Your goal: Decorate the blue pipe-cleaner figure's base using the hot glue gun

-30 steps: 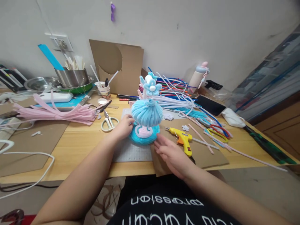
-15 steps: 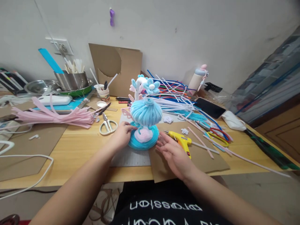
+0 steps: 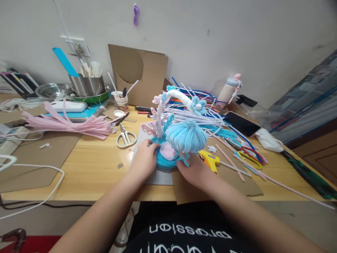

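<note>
A pipe-cleaner lamp stands in front of me, with a white arched stem, pink and blue flowers and a round blue base with a pink middle. Its pleated light-blue shade hangs to the right, over the base's edge. My left hand grips the left side of the base, fingers closed at its rim. On the right, my right hand is closed against the base under the shade; the shade and its curly blue strands partly cover the fingers.
Scissors lie left of the lamp, beyond them a pink pipe-cleaner bundle. A yellow glue gun lies on cardboard to the right. Many loose pipe cleaners, a phone and a bottle are behind.
The lamp has turned, so its shade now hangs at the right and the arch shows from the side. My right hand has gone from open beside the base to holding it.
</note>
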Motion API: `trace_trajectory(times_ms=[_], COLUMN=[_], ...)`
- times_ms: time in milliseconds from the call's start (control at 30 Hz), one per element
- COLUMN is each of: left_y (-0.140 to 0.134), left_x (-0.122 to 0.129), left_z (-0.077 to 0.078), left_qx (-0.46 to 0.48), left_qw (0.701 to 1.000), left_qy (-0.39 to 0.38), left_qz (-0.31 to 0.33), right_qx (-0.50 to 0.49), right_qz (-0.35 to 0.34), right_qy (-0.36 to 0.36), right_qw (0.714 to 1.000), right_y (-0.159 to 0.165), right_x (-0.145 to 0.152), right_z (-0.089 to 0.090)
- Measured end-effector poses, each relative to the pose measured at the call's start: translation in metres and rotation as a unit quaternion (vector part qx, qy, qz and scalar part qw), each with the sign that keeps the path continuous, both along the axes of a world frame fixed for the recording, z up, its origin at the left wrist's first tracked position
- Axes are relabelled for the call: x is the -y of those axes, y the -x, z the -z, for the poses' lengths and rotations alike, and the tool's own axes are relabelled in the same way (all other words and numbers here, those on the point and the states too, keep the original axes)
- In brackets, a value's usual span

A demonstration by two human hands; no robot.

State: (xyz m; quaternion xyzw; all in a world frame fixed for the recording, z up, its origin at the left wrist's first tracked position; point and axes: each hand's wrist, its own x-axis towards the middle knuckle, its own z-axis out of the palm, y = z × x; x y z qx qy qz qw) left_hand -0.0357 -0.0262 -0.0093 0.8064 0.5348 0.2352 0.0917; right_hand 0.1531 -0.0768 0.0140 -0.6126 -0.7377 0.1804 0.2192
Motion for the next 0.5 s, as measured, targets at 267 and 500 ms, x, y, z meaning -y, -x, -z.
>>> trace_trajectory(times_ms=[267, 500], left_y=[-0.002, -0.005], left_x=[0.0, 0.011], left_z=[0.002, -0.007], left_qx=[0.056, 0.013], left_qw=[0.997, 0.998], left_qy=[0.042, 0.057], left_qz=[0.018, 0.009], right_qx=[0.123, 0.157], right_qz=[-0.063, -0.097], right_qy=[-0.047, -0.105], right_qw=[0.989, 0.977], right_y=[0.006, -0.008], right_x=[-0.048, -0.056], right_z=[0.013, 0.025])
